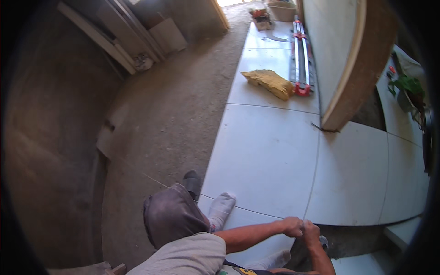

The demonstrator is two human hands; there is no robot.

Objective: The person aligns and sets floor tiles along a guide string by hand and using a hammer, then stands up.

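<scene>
Just above the edge of the white tiled floor (266, 146), my left hand (292, 227) and my right hand (311, 231) meet, touching each other. Both have their fingers curled closed. Whatever is between them, if anything, is too small or hidden to name. Beneath and beside my right hand is a dark untiled gap (353, 236). A small roundish grey object (324, 243) shows next to my right wrist. My foot in a white sock (222, 208) rests on the tiles to the left.
A red-and-silver tile cutter (301, 59) lies along the wall beyond a yellow foam-like chunk (269, 83). A tub (281, 11) stands at the far end. Bare rough floor (169, 114) runs on the left, boards (133, 32) leaning behind it. A wooden door frame (362, 68) rises at right.
</scene>
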